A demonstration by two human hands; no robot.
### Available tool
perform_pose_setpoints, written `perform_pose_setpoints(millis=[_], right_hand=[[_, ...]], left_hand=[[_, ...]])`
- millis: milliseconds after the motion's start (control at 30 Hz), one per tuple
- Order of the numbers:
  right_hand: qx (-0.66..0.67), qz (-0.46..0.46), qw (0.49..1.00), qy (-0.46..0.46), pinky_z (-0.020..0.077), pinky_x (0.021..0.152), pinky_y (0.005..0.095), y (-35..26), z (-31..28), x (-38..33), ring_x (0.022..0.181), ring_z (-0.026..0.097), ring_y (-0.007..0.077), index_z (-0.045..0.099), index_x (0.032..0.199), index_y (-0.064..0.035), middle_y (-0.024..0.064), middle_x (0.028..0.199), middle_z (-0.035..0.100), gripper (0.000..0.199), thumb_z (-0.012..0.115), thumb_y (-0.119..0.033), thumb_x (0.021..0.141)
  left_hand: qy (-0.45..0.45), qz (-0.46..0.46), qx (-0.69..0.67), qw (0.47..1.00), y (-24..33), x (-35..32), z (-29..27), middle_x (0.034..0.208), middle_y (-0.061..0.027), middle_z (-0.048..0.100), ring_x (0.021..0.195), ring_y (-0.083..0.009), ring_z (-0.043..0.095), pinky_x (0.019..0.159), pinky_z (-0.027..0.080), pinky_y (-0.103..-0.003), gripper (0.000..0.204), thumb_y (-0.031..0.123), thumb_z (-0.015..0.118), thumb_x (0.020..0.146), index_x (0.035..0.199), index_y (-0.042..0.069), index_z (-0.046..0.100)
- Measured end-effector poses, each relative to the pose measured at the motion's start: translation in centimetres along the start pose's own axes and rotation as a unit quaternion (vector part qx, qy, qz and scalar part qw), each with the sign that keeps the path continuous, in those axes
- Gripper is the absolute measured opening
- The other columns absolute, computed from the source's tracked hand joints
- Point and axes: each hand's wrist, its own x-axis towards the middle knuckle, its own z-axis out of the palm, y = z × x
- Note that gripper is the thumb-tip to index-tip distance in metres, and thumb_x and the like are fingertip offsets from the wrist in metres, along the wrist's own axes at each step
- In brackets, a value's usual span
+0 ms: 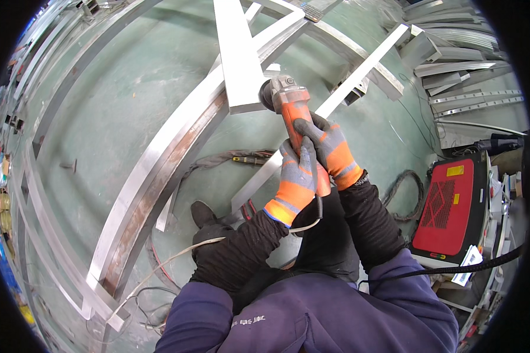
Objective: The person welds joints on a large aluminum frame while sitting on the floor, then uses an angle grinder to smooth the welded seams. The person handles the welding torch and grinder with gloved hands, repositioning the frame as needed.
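Both my hands, in grey and orange gloves, are wrapped round an angle grinder [294,112] with an orange body and a metal gear head. My left hand [297,176] grips the lower body, and my right hand [331,147] closes round it just above and to the right. The grinder's dark disc [267,95] is at the right edge of a wide pale metal bar [239,65], near its end; whether they touch I cannot tell. That bar lies across a long metal beam [159,154]. From the grinder's tail a pale cord [212,240] runs off to the lower left.
A narrow metal bar [359,73] slants behind my hands. Beside my right arm stands a red and black machine [447,206], with a coiled dark cable [415,197] near it. Stacked metal profiles [459,44] fill the far right. Cables and a hose [218,159] lie on the green floor.
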Motion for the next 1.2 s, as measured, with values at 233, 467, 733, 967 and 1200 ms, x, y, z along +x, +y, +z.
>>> perform_pose_setpoints(millis=[233,467,733,967,1200], right_hand=[[0.118,0.028,0.99,0.066,0.0508,0.075,0.0284,0.3,0.7,0.0,0.082,0.059,0.0122,0.063,0.117,0.0103,0.0087,0.094,0.069,0.049,0.071,-0.028,0.087],[-0.132,-0.145,0.981,0.006,0.0507,0.082,0.0282,0.7,0.0,-0.1,0.089,0.061,0.0138,0.061,0.122,0.01,0.0119,0.103,0.068,0.051,0.07,-0.027,0.088],[-0.037,0.008,0.998,-0.052,0.0512,0.078,0.0315,-2.9,1.5,-0.4,0.083,0.061,0.0149,0.064,0.117,0.0067,0.0139,0.093,0.07,0.051,0.069,-0.033,0.085],[-0.009,0.011,0.995,-0.096,0.0509,0.08,0.0307,-4.3,4.1,0.1,0.086,0.061,0.0143,0.063,0.118,0.0075,0.0137,0.095,0.07,0.054,0.071,-0.033,0.084],[-0.017,0.031,0.998,-0.051,0.0515,0.077,0.0294,-4.4,2.6,-1.2,0.084,0.062,0.0151,0.062,0.12,0.0093,0.0133,0.095,0.07,0.055,0.071,-0.031,0.084]], left_hand=[[-0.072,-0.104,-0.029,0.992,1.8,1.6,-0.9,0.098,-0.021,0.056,0.088,-0.0268,0.056,0.077,0.048,-0.036,0.043,0.036,0.051,0.103,0.111,-0.006,0.049],[-0.059,-0.072,0.02,0.995,1.9,1.0,-1.3,0.106,-0.0228,0.057,0.095,-0.0285,0.06,0.081,0.05,-0.038,0.057,0.047,0.052,0.1,0.118,-0.006,0.042],[0.014,-0.086,-0.048,0.995,2.6,-0.4,-1.5,0.103,-0.0165,0.055,0.092,-0.0214,0.057,0.079,0.05,-0.035,0.053,0.043,0.051,0.102,0.122,-0.004,0.036],[0.06,-0.067,-0.138,0.986,2.1,-0.2,-2.9,0.104,-0.0122,0.053,0.091,-0.0164,0.054,0.077,0.05,-0.031,0.048,0.04,0.05,0.103,0.122,-0.002,0.035],[0.025,-0.145,-0.096,0.984,3.7,-0.8,-2.1,0.114,-0.0228,0.052,0.105,-0.034,0.055,0.085,0.046,-0.039,0.037,0.023,0.05,0.102,0.123,-0.007,0.044]])
